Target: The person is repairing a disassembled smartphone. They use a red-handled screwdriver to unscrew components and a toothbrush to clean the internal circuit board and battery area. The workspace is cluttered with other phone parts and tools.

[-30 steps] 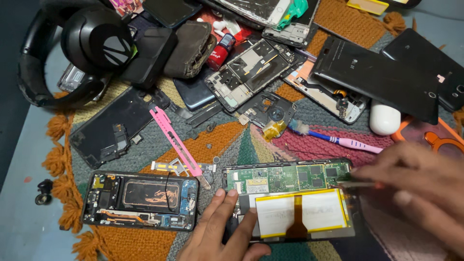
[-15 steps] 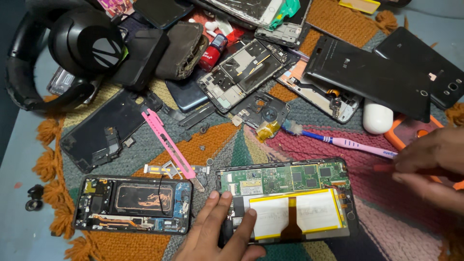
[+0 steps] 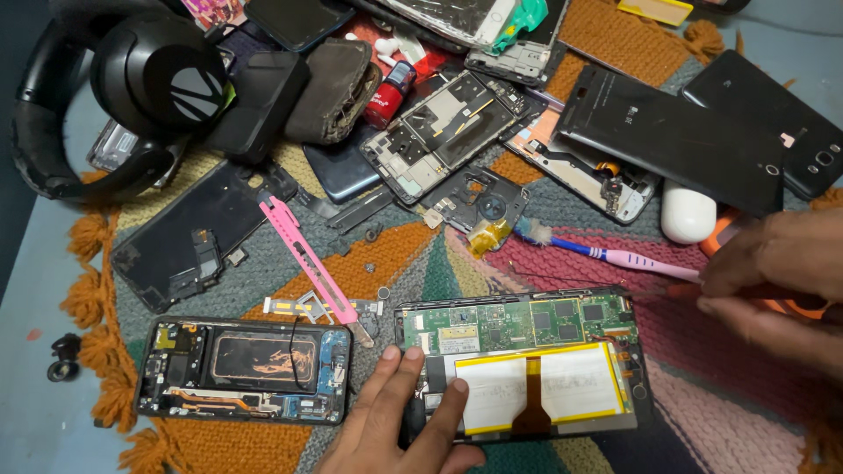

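Observation:
An opened black device (image 3: 525, 373) lies at the lower middle, with a green circuit board on top and a white battery edged in yellow below. My left hand (image 3: 399, 426) comes in from the bottom edge. Its fingers are spread flat on the device's left end, pressing on it without gripping. My right hand (image 3: 777, 272) is at the right edge, clear of the device. Its fingers are closed on a thin orange tool (image 3: 790, 305). The fingertips sit by the end of a pink and blue toothbrush (image 3: 606, 254).
A second opened phone (image 3: 246, 369) lies left of the device. A pink cutter (image 3: 307, 259), black headphones (image 3: 114, 96), back covers (image 3: 667, 136), frames, a white earbud case (image 3: 688, 213) and small loose parts crowd the woven mat (image 3: 413, 254).
My right hand has pulled away from the device's right end to the right edge, near the toothbrush handle. My left hand stays on the device. The view has shifted slightly.

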